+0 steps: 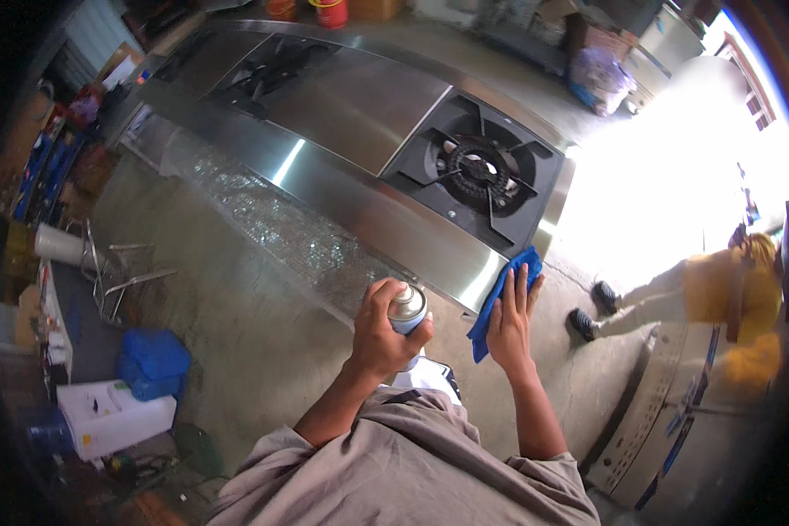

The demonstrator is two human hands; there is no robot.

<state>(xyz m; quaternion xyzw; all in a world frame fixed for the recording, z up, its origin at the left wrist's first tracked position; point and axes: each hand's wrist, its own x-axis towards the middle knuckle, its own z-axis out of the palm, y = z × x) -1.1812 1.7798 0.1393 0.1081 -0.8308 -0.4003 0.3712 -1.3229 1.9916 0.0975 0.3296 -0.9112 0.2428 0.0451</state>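
My left hand (384, 331) is wrapped around an aerosol spray can (408, 307), its index finger up at the can's top. The can is held upright in front of my body, just off the near edge of a stainless steel stove (359, 101). At the stove's near right corner, my right hand (511, 329) lies with fingers stretched over a blue cloth (503, 302). That cloth drapes over the steel edge and hangs below it. Close to the right hand sits a black gas burner (480, 171) with a pronged pan support; another burner (272, 70) is farther left.
Bubble wrap (263, 206) hangs along the stove's front. To the left are a metal-legged stool (118, 267), a blue bundle (152, 364) and a white box (114, 416). On the right stand a person in yellow (719, 289) and a large metal appliance (649, 421).
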